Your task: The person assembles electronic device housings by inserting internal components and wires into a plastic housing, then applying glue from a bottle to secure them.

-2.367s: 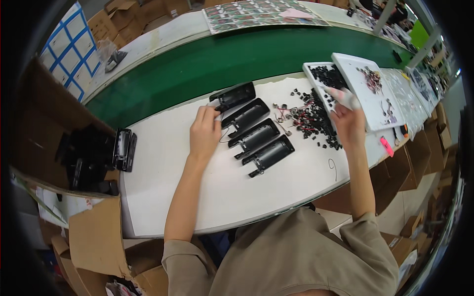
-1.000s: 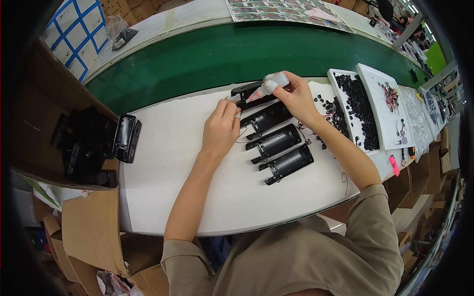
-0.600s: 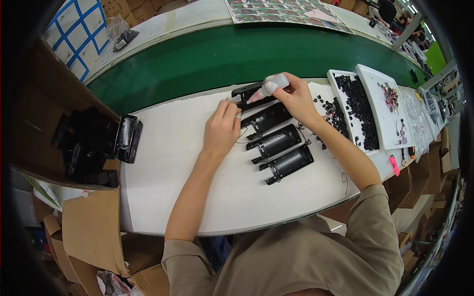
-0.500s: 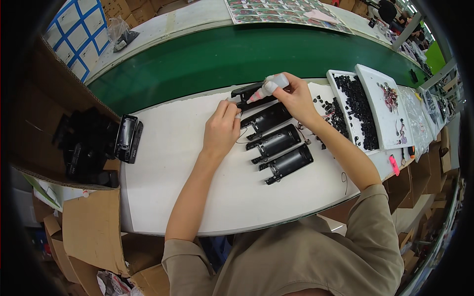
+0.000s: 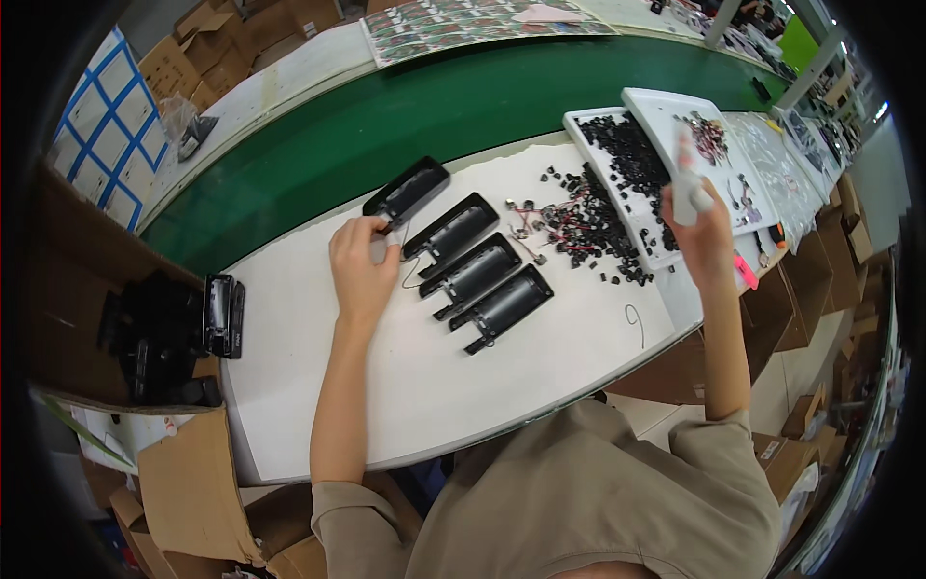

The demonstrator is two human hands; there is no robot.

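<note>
My left hand pinches the lower end of the farthest black plastic housing, its fingertips partly hiding that end. In my right hand, raised over the white trays at the right, is a small white squeeze bottle. Its pinkish nozzle points up and away and is blurred. Three more black housings lie in a slanted row nearer me: one beside the held piece, a middle housing and the nearest housing. Thin black wires run from the ends near my left hand.
Small black parts and red-wired pieces lie on white paper. A white tray of black parts sits under another tray. Two stacked housings stand by a cardboard box. Beyond is a green belt.
My right hand has carried the squeeze bottle away from the farthest housing, rightward to the trays. The view has turned, and my left hand remains at that housing's end.
</note>
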